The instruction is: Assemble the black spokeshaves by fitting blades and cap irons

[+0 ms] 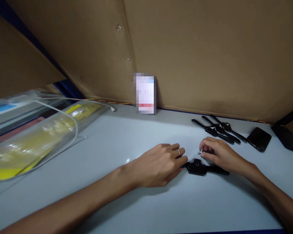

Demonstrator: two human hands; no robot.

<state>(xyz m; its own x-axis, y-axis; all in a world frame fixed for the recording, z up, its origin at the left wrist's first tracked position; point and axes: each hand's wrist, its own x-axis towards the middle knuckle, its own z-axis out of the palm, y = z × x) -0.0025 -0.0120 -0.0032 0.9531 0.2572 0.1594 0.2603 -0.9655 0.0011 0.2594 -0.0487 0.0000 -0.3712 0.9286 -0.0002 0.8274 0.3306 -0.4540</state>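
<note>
A black spokeshave [196, 167] with a grey blade plate lies on the table, its two handles pointing left and right. My left hand [164, 164], wearing a ring, is closed around its left handle, which the fingers mostly hide. Just above the right handle, my right hand [216, 151] pinches a small silver screw-like part [200, 152] between thumb and fingers. The part's tip sticks out to the left, apart from the spokeshave, and its other end is hidden in the fingers.
Three more black spokeshaves [218, 129] lie together behind my right hand. Beside them are a dark phone [259, 139] and a black flat object [286, 138]. A blurred-out screen [146, 95] leans on the cardboard wall [210, 58]. Plastic-wrapped yellow material [46, 136] and a white cable [75, 125] occupy the left.
</note>
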